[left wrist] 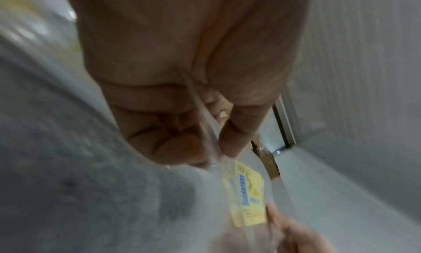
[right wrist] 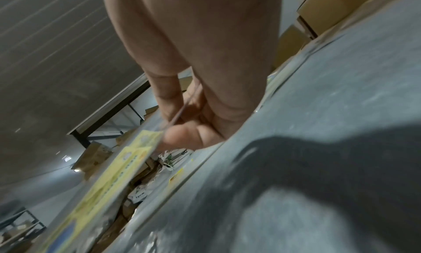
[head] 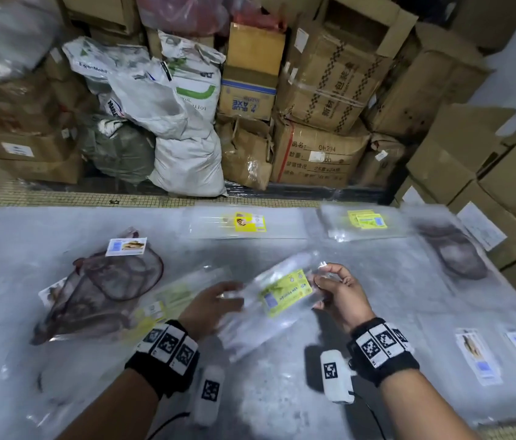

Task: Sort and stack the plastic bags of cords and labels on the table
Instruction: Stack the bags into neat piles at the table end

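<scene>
Clear plastic is pinched between thumb and fingers [left wrist: 237, 130] of the left hand [head: 209, 308], which grips the near-left end of a transparent bag [head: 269, 304] carrying a yellow-green label [head: 285, 292]. The right hand [head: 340, 295] pinches the bag's opposite end, thumb pressed against curled fingers [right wrist: 180, 137] beside the label. The bag hangs tilted between both hands, above the grey worktop [head: 282, 392].

Just left of the left hand, more clear bags with pale yellow labels [head: 168, 300] lie flat, partly overlapped by a bag of dark reddish cords [head: 104, 290] with a white label on top. At the worktop's far edge rest a flat bag with a yellow label [head: 247, 222] and a stack with yellow-green labels [head: 366, 220]. To the far right lies another dark cord bag [head: 453, 249]; white-labelled bags [head: 478, 354] sit near the right wrist. Cardboard boxes [head: 323, 90] and white sacks [head: 183, 128] stand beyond the worktop.
</scene>
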A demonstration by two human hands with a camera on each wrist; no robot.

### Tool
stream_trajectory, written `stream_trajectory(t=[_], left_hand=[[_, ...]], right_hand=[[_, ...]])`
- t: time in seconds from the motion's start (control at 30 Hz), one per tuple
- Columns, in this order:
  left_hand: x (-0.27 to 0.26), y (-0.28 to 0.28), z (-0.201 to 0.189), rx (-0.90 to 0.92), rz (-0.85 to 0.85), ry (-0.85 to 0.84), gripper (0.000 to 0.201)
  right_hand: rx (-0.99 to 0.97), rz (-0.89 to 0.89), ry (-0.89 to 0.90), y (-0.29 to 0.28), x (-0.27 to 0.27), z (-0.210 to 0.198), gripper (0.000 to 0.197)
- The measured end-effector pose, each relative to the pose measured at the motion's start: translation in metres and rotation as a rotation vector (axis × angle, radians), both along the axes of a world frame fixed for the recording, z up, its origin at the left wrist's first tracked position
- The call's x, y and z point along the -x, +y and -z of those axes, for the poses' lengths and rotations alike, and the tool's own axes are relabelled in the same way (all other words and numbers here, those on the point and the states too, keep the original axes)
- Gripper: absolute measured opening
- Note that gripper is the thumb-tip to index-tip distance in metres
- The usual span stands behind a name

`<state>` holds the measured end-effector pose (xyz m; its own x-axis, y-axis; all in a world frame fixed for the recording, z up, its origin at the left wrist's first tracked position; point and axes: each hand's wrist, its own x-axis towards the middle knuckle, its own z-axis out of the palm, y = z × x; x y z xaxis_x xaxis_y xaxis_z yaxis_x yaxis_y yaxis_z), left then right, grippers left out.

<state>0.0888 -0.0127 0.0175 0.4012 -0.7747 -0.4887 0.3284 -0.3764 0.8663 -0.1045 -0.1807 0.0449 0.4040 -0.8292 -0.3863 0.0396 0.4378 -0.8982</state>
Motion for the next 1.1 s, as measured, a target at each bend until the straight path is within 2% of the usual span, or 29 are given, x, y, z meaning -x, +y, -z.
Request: stream_trajectory(t=[0.07, 0.1, 0.13, 0.2, 0.27, 0.4, 0.5, 0.57, 0.67, 0.83, 0.93, 1.03, 1.1], left_hand=[[0.010, -0.028, -0.003, 0.034, -0.136, 0.201, 0.016], [0.017, -0.041, -0.003, 0.048, -0.180, 0.282, 0.012], [0.025, -0.057, -0.004, 0.061, -0.213, 0.337, 0.015], [0.043, -0.089, -0.004, 0.084, -0.250, 0.335, 0.030], [0.056, -0.122, -0.003, 0.089, -0.301, 0.223, 0.042], [0.066, -0.185, -0.009, 0.094, -0.371, 0.003, 0.039], [0.069, -0.228, -0.023, 0.101, -0.303, -0.148, 0.042], [0.071, -0.257, -0.031, 0.086, -0.238, -0.238, 0.043], [0.070, -0.298, -0.031, 0.053, -0.147, -0.400, 0.044], [0.073, -0.346, -0.019, -0.055, -0.044, -0.598, 0.048], [0.077, -0.358, -0.006, -0.190, 0.036, -0.827, 0.059], [0.084, -0.359, 0.003, -0.258, 0.111, -0.877, 0.080], [0.088, -0.358, 0.006, -0.261, 0.120, -0.879, 0.091]], right_hand=[[-0.039, 0.063, -0.028, -0.031, 0.009, 0.001, 0.026], [-0.052, 0.094, -0.036, -0.046, 0.013, 0.002, 0.025], [-0.059, 0.119, -0.042, -0.062, 0.017, 0.003, 0.025], [-0.070, 0.153, -0.050, -0.094, 0.025, 0.006, 0.023], [-0.097, 0.171, -0.056, -0.123, 0.032, 0.010, 0.022], [-0.085, 0.175, 0.019, -0.175, 0.047, 0.013, 0.023], [0.023, 0.168, 0.138, -0.211, 0.056, 0.009, 0.022], [0.108, 0.161, 0.219, -0.235, 0.062, 0.003, 0.015], [0.222, 0.156, 0.319, -0.274, 0.072, -0.001, 0.012], [0.435, 0.107, 0.593, -0.321, 0.079, 0.001, 0.015], [0.539, -0.016, 0.887, -0.333, 0.079, 0.010, 0.016], [0.586, -0.158, 1.212, -0.335, 0.077, 0.019, 0.035], [0.613, -0.213, 1.329, -0.332, 0.075, 0.020, 0.046]])
